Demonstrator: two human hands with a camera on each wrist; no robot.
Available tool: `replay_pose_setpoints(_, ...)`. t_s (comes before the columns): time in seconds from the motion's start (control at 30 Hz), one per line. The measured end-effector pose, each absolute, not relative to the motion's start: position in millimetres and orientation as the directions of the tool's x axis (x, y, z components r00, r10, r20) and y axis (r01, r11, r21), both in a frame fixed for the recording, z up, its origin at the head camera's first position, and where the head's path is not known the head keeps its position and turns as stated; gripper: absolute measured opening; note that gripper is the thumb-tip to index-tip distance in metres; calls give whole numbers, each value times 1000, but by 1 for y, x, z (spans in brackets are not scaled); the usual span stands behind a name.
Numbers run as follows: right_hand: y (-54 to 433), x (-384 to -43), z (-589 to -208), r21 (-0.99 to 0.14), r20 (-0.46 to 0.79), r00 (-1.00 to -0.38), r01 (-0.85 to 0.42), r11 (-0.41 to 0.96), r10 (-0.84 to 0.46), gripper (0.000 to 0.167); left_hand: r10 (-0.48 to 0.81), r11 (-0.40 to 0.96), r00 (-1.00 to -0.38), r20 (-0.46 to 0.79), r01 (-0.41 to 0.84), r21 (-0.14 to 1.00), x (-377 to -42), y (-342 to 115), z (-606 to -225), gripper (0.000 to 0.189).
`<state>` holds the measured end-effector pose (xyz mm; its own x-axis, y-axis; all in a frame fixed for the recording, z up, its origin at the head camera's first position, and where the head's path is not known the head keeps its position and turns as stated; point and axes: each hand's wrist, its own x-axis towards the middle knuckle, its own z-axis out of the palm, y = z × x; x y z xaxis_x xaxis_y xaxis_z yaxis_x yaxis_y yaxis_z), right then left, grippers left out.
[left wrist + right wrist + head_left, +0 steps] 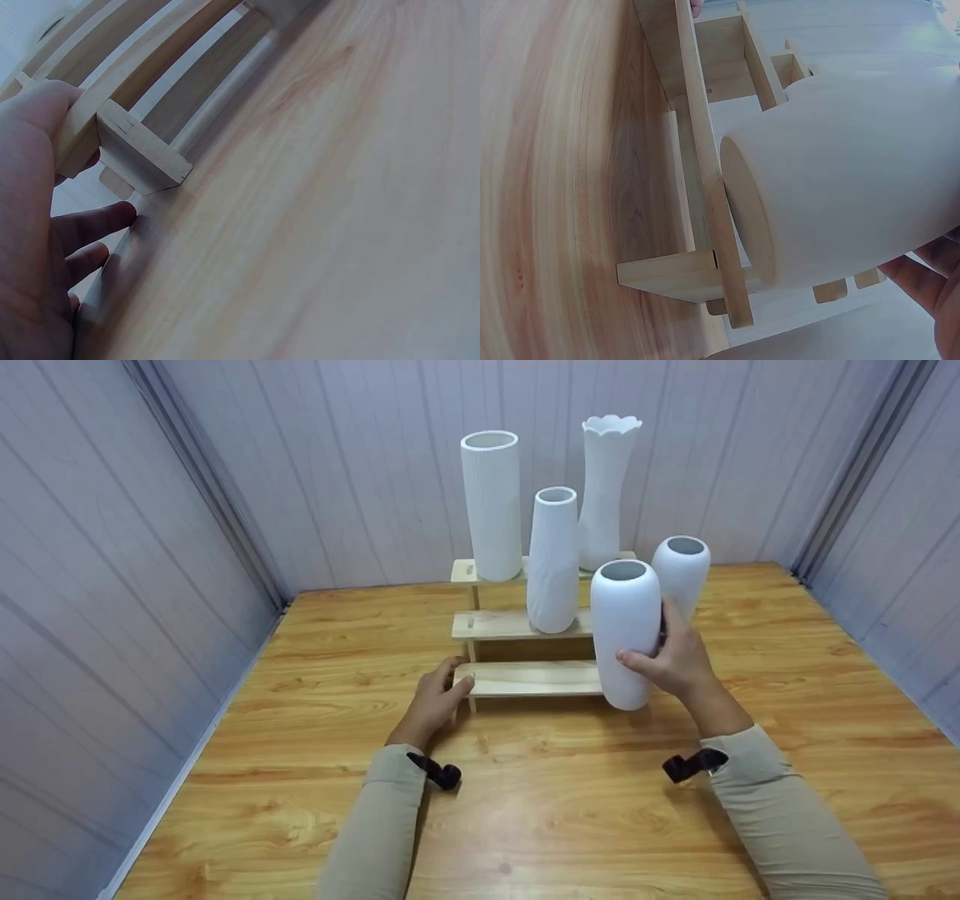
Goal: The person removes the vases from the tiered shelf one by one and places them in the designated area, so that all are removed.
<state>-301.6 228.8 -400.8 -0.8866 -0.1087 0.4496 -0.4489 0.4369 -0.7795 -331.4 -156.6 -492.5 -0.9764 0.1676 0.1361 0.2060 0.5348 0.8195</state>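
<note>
My right hand (681, 656) grips a smooth white vase (622, 615) by its right side, thumb in front. The vase overlaps the right end of the lowest shelf in the head view; in the right wrist view its base (746, 214) is right at that shelf's board (712, 180). My left hand (436, 697) holds the left end of the three-step wooden stand (536, 679) at its lowest shelf. The left wrist view shows the thumb over the board's end (79, 124), with the other fingers lower, near the tabletop.
A ribbed vase (491, 510) and a scalloped-rim vase (604, 495) stand on the top shelf. A slender vase (553, 562) is on the middle shelf. Another rounded vase (682, 570) stands behind my right hand. The wood-grain table (525, 810) meets pale panel walls (360, 472).
</note>
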Motion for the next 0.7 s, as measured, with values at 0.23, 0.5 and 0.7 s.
replay_pose_setpoints(0.23,229,-305,-393,-788,459,-882,-458,412,-103,86,168,535,-969,179,242,809,-338,-155,-483,44)
replay_pose_setpoints(0.5,227,-304,-399,-794,453,-885,-456,403,-108,88,171,542,-971,165,232,808,-335,-155,-491,45)
replay_pose_setpoints(0.7,226,-305,-404,-799,444,-889,-448,401,-110,89,168,542,-974,155,223,811,-333,-156,-495,44)
